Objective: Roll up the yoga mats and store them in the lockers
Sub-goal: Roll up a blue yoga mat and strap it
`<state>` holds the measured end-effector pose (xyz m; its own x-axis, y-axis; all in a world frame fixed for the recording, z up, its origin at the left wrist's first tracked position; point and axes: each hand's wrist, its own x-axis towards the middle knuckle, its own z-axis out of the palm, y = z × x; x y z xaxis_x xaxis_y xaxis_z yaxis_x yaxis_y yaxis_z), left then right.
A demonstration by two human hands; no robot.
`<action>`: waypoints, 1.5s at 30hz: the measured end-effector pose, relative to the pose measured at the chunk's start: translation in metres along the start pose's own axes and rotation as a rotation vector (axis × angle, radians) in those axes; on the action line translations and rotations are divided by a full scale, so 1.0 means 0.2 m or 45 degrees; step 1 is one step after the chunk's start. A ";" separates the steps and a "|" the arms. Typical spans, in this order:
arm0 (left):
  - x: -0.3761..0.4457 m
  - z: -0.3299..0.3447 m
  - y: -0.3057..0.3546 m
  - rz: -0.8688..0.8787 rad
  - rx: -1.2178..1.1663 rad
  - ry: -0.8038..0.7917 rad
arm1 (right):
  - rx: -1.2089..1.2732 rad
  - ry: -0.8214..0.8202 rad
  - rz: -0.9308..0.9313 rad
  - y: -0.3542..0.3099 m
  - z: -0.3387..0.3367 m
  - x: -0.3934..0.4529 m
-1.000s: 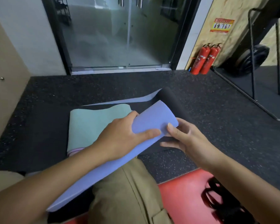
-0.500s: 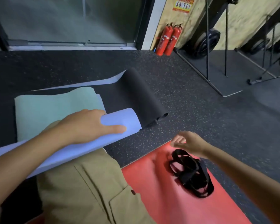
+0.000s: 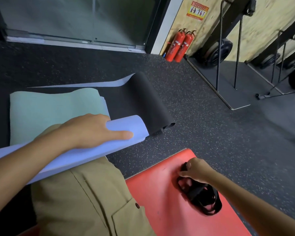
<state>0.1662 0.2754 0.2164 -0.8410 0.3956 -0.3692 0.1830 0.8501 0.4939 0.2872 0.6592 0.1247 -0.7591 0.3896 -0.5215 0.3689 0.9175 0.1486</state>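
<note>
Bare-armed, sleeveless to the frame's edge, the person wears khaki cargo trousers [image 3: 85, 198] with a brown-buttoned flap pocket [image 3: 133, 217].

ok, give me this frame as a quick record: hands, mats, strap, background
left hand: grips the rolled end of the blue mat
right hand: pinches the black strap
strap location: lying on the red mat
green mat: flat on the floor beyond the blue roll
background: two fire extinguishers by the wall
</note>
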 end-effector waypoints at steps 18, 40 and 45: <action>0.00 -0.04 0.05 -0.078 0.030 -0.099 | 2.755 -0.488 -0.369 -0.40 -0.40 -0.30; 0.00 -0.03 0.05 -0.079 0.053 -0.085 | 2.432 -0.358 -0.563 -0.66 -0.27 -0.27; 0.00 -0.02 0.05 -0.080 0.066 -0.085 | 2.380 -0.423 -0.723 -0.68 -0.29 -0.28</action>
<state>0.1653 0.2825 0.2246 -0.8163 0.3617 -0.4504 0.1585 0.8900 0.4275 0.2490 0.5174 0.1835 -0.9410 -0.0971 -0.3242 0.3357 -0.3886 -0.8581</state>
